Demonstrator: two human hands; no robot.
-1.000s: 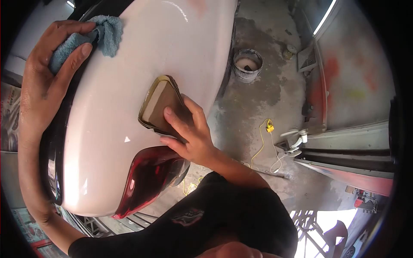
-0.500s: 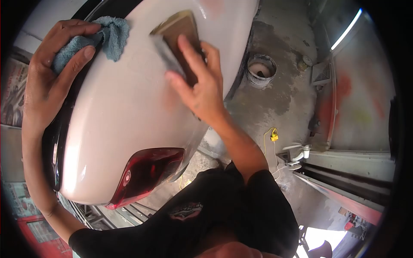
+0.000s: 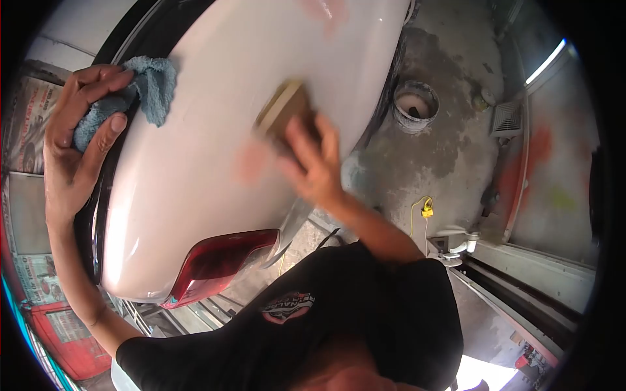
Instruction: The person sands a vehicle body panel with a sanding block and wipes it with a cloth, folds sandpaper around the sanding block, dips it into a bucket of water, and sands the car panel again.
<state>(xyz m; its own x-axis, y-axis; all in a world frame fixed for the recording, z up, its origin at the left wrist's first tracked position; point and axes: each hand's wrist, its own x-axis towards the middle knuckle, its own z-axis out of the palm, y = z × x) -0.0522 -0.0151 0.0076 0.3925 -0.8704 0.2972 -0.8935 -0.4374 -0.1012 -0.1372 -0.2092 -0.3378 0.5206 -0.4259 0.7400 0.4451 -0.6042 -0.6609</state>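
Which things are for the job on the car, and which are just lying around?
For the job:
- brown block, in the right hand
- blue cloth, in the left hand
- white car

Lying around, it seems:
- yellow plug on its cord
- bucket on the floor, though it might be for the job too

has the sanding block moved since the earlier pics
Yes. Judged against the red tail light, the sanding block is farther away than one second ago, but nearer than half a second ago.
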